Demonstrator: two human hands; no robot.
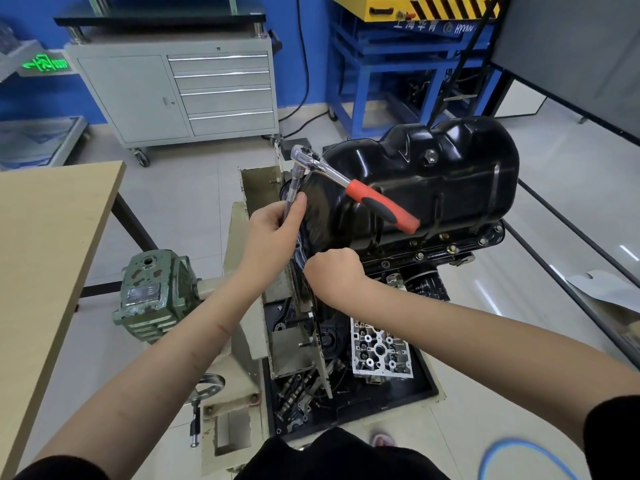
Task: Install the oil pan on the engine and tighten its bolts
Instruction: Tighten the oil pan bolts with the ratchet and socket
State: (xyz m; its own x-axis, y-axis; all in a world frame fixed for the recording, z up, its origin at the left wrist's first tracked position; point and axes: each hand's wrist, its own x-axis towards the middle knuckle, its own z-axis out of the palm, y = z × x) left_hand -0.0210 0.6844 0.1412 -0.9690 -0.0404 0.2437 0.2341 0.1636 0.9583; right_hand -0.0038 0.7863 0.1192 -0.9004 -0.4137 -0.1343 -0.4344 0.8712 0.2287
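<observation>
A glossy black oil pan [433,174] sits on top of the upturned engine [422,258] on its stand. Several bolts [450,249] line the pan's flange along the right side. A ratchet wrench with a red and black handle [381,206] stands on a long chrome extension [292,192] at the pan's left end. My left hand [273,233] grips that extension, thumb up along it. My right hand [332,268] is curled into a fist at the lower end of the extension by the flange; what its fingers hold is hidden.
A green gearbox [152,292] with a handwheel [207,386] is mounted on the stand's left. A wooden table [45,237] is at the left. A cylinder head [381,351] and loose parts lie in the tray below. A grey tool cabinet [180,95] stands behind.
</observation>
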